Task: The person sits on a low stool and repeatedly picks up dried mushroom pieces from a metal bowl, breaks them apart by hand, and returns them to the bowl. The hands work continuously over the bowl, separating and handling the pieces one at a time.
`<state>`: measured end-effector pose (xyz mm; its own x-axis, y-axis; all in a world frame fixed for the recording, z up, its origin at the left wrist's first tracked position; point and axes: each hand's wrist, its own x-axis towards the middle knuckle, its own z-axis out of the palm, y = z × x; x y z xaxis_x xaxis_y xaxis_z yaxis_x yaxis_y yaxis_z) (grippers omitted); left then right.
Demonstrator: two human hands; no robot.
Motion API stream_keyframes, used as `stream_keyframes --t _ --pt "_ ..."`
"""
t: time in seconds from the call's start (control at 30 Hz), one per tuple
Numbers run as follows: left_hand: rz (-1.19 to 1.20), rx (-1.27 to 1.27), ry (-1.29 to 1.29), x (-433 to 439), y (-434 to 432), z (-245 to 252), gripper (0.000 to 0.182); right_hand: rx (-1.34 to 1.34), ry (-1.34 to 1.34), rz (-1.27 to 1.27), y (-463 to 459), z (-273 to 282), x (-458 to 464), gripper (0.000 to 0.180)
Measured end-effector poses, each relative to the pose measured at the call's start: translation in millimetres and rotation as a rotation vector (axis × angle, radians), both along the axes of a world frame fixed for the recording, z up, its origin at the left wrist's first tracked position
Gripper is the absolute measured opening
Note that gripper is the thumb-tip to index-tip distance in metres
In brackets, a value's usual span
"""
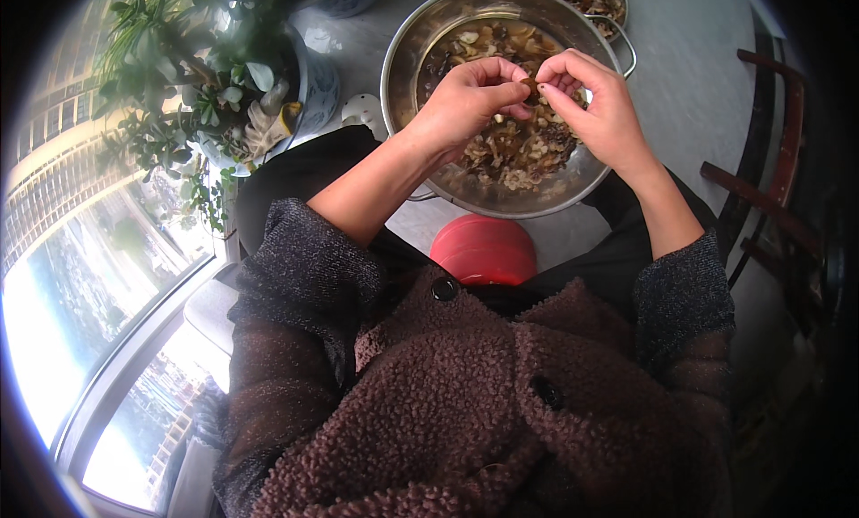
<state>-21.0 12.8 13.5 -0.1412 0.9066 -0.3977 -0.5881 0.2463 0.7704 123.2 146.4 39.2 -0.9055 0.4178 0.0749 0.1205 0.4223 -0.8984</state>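
A large two-handled stainless steel basin (pixel 429 21) stands before me, holding brownish water and many pale and dark pieces that look like soaked mushrooms (pixel 523 166). Above it my left hand (pixel 473 98) and my right hand (pixel 590 102) meet, fingertips almost touching. Between them is a small brown piece (pixel 530 85), apparently mushroom, pinched by the left thumb and fingers. The right thumb and forefinger are at its other side; whether they grip it is hard to tell. Part of the basin's contents is hidden beneath both hands.
A second metal bowl (pixel 625 8) with similar pieces stands behind the basin. Potted plants (pixel 315 82) and a work glove (pixel 265 125) are at the left, by a window. A red round object (pixel 483 249) is between my legs. Dark red wooden bars (pixel 792 135) stand at the right.
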Motion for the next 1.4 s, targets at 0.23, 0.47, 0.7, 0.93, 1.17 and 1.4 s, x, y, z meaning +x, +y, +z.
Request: stream_keyframes --t 0.23,0.47,0.7,0.93,1.17,1.4 --pt "0.006 0.001 0.002 -2.6 -3.6 -3.3 0.010 0.000 -0.019 -0.030 2.7 -1.1 -0.7 0.006" --pt "-0.004 0.031 0.022 -2.9 -4.4 -3.0 0.009 0.017 0.015 0.001 -0.5 1.8 -1.8 0.009" --pt "0.004 0.043 0.027 -2.2 -4.1 0.4 0.010 -0.066 -0.028 0.035 1.7 -2.5 -2.4 0.007" --pt "-0.007 0.037 0.002 0.3 -3.4 1.4 0.013 -0.171 -0.050 0.024 3.1 -6.9 -1.5 0.005" --pt "0.005 0.047 0.012 3.5 -3.0 -0.2 0.014 -0.079 -0.028 0.009 2.1 -1.7 -1.1 0.005" --pt "0.036 0.036 0.003 3.2 -2.7 -0.2 0.015 0.040 0.025 0.007 -4.3 4.9 -1.6 0.008"
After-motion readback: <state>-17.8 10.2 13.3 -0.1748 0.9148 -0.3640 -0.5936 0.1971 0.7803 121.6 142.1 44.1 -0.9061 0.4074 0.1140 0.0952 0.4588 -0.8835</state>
